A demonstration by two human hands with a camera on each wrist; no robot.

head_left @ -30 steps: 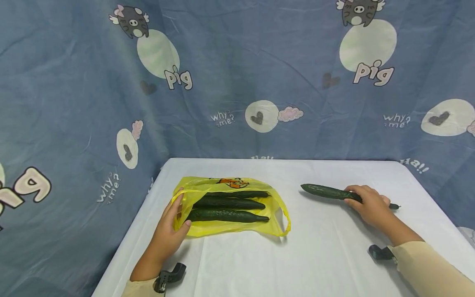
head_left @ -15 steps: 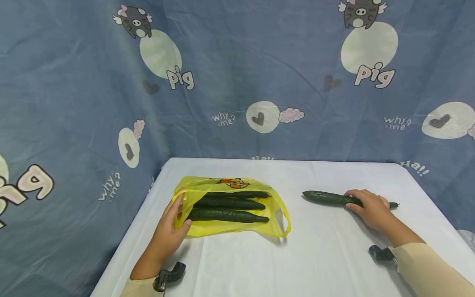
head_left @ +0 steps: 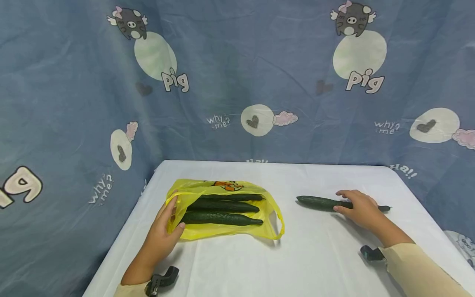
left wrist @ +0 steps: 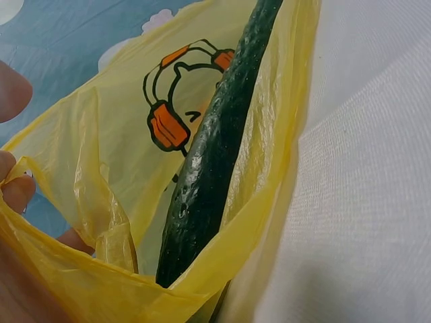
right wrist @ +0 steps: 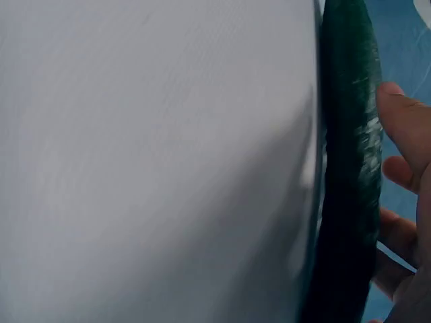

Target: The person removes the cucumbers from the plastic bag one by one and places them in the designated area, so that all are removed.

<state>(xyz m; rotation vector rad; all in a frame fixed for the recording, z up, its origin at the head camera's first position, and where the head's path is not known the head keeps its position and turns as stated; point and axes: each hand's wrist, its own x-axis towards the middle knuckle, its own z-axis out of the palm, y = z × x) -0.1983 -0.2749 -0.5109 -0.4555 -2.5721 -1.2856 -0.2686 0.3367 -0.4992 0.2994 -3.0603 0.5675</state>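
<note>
At the left of the table lies a yellow plastic bag [head_left: 230, 233], its mouth spread to show three dark green cucumbers [head_left: 222, 218] inside. My left hand [head_left: 162, 235] holds the bag's left edge, thumb at the near side and fingers at the far side. In the left wrist view the yellow film partly covers the fingers [left wrist: 17, 192], beside one cucumber [left wrist: 215, 148]. On the right, another cucumber [head_left: 319, 202] lies on the cloth. My right hand [head_left: 360, 210] is over its stem half, with thumb and fingers spread apart around it. The thumb [right wrist: 401, 114] is right at its side in the right wrist view.
A white cloth covers the table [head_left: 282, 268]. Behind and to the left hangs a blue curtain [head_left: 208, 53] with pig prints. A black wrist camera [head_left: 163, 280] sits on the left wrist and another black camera [head_left: 372, 253] on the right.
My right hand has lowered the cucumber onto the table and its fingers have loosened and spread. The left hand keeps its place at the bag. The head view has shifted slightly.
</note>
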